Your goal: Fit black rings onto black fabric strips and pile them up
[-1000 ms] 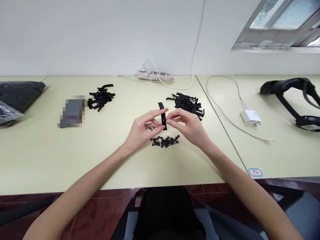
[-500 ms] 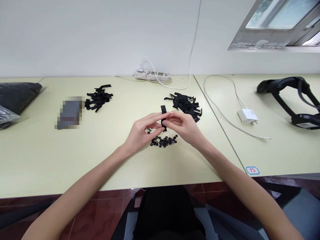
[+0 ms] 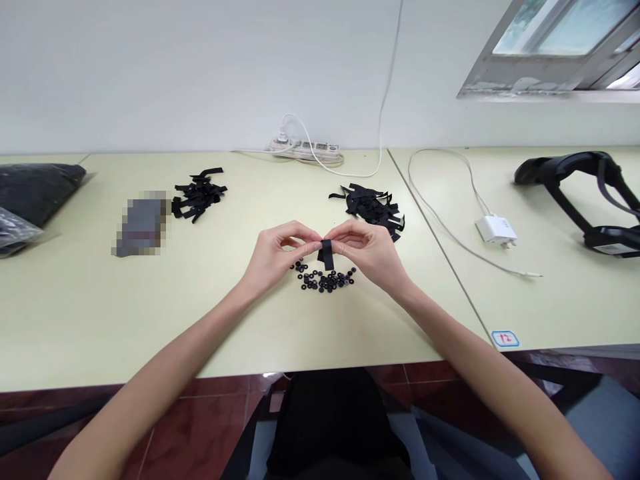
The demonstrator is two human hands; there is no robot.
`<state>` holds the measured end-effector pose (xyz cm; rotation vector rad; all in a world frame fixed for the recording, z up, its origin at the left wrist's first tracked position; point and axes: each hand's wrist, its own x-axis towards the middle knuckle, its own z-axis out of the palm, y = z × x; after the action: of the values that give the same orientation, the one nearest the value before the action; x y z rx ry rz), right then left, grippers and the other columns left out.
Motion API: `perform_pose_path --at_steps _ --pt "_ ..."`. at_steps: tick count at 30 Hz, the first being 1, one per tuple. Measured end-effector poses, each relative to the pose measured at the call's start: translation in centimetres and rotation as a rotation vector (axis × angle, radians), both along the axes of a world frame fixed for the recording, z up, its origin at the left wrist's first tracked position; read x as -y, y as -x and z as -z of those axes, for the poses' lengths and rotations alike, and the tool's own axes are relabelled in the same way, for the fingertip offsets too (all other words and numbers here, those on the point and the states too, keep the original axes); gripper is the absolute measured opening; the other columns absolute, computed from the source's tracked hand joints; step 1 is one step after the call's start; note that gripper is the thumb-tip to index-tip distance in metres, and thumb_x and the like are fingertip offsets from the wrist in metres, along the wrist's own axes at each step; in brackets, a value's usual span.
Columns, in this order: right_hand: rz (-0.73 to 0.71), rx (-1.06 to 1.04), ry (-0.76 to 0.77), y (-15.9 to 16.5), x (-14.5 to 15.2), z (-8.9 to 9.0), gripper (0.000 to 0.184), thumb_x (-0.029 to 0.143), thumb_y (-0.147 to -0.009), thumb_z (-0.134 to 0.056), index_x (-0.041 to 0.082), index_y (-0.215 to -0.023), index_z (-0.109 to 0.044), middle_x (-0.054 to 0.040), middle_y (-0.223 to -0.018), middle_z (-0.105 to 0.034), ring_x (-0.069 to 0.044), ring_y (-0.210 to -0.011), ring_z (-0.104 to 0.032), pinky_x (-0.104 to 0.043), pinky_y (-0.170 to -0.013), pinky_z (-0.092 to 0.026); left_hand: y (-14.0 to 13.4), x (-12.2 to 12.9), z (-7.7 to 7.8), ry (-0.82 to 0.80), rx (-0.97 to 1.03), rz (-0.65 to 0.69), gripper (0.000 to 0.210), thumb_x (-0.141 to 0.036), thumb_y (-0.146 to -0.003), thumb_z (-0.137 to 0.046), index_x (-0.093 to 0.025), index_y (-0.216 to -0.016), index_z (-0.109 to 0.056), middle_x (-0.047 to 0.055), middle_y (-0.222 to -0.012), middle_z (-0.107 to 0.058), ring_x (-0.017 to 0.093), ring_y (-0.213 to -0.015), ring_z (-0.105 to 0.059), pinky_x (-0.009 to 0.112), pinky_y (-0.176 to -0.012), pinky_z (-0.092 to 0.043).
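A short black fabric strip (image 3: 327, 255) is folded over, its two ends hanging down side by side. My left hand (image 3: 277, 255) pinches it at the fold from the left, thumb against fingertips. From the right, my right hand (image 3: 367, 250) grips the same fold between thumb and fingers. Whether a small ring sits inside the fold is hidden by my fingertips. Just below the hands, several small black rings (image 3: 327, 283) lie scattered on the table. Beyond my right hand is a pile of black strips (image 3: 373, 207).
Another heap of black strips (image 3: 200, 193) lies at the left, beside a pixelated dark object (image 3: 143, 223). A black bag (image 3: 37, 193) fills the far left. A power strip (image 3: 307, 150) rests by the wall. To the right are a white charger (image 3: 497, 230) with cable and a black headset (image 3: 607, 239).
The black strip was upright and fairly straight between my fingers; now it is folded over with both ends pointing down. My fingertips have come together at its top.
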<state>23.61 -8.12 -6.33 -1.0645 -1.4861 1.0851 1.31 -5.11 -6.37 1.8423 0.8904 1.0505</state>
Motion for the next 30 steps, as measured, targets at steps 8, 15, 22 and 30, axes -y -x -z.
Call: perform_pose_path --at_steps 8,15,22,30 --pt "-0.236 0.607 -0.184 0.6 0.4 1.5 0.004 0.025 -0.1 -0.077 0.026 -0.099 -0.081 -0.0064 -0.107 -0.079 -0.026 -0.1 -0.076 -0.043 -0.09 -0.06 0.8 -1.2 0.0 -0.067 -0.025 -0.128 0.018 -0.041 -0.098 -0.079 -0.024 -0.096 -0.079 0.005 -0.104 -0.078 0.02 -0.095 -0.073 0.033 -0.081 -0.06" --pt "-0.213 0.707 -0.261 1.7 0.9 2.4 0.017 0.013 -0.104 -0.064 0.022 -0.092 -0.071 -0.0089 -0.104 -0.075 -0.026 -0.101 -0.069 -0.041 -0.089 -0.056 1.0 -1.5 0.5 -0.204 -0.037 -0.082 0.007 -0.03 -0.103 -0.076 -0.024 -0.1 -0.078 0.003 -0.103 -0.078 0.017 -0.093 -0.072 0.029 -0.077 -0.058" --pt "-0.144 0.348 -0.026 0.5 0.1 0.7 0.009 0.03 -0.101 -0.071 0.023 -0.096 -0.071 -0.0043 -0.093 -0.077 -0.023 -0.088 -0.071 -0.041 -0.087 -0.058 1.7 -2.1 1.0 -1.011 -0.171 -0.07 0.015 -0.018 -0.102 -0.079 -0.03 -0.112 -0.079 0.001 -0.1 -0.082 0.016 -0.085 -0.069 0.029 -0.072 -0.057" --pt "-0.181 -0.07 0.207 -0.8 0.1 -1.4 0.031 0.051 -0.084 -0.092 0.024 -0.095 -0.081 -0.0035 -0.096 -0.078 -0.022 -0.095 -0.073 -0.044 -0.1 -0.058 2.1 -1.6 0.6 -1.257 -0.259 -0.025 0.031 -0.007 -0.104 -0.07 -0.029 -0.125 -0.076 0.0 -0.098 -0.085 0.015 -0.081 -0.072 0.026 -0.065 -0.058"
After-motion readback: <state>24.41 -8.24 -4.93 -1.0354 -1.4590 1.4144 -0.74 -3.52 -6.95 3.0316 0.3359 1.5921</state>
